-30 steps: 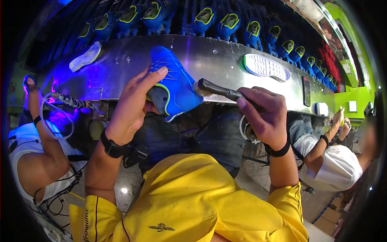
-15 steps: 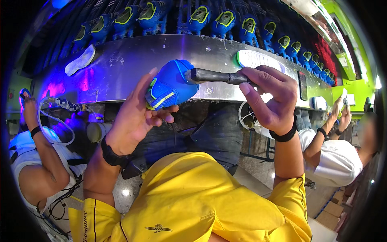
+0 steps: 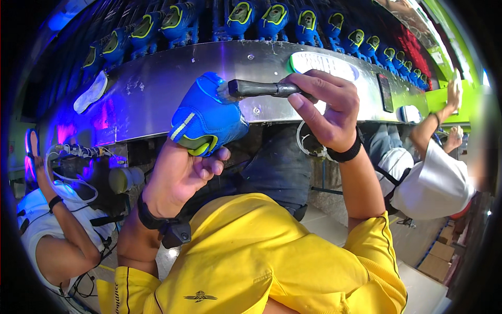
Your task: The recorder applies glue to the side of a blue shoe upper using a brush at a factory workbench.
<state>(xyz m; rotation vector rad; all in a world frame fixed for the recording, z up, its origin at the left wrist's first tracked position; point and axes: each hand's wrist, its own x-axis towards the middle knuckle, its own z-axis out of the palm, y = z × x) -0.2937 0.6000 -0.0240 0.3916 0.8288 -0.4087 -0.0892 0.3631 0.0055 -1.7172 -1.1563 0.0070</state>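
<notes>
My left hand is closed round the underside of a blue shoe upper with a yellow-green collar and a pale stripe. Its collar end points toward me, and the palm hides part of it. In my right hand is a brush with a dark handle, pinched between thumb and fingers. The brush's bristles touch the far end of the shoe upper, on the right side. Both hands are at the near edge of a metal bench.
Blue shoe uppers stand in a row on a rack beyond the bench. On the bench lie a white sole, another sole and a phone. Co-workers sit left and right of me.
My left hand has turned the shoe upper, bringing its collar round toward me. The brush has moved left to the upper's far end. The co-worker on the right has moved their hands apart.
</notes>
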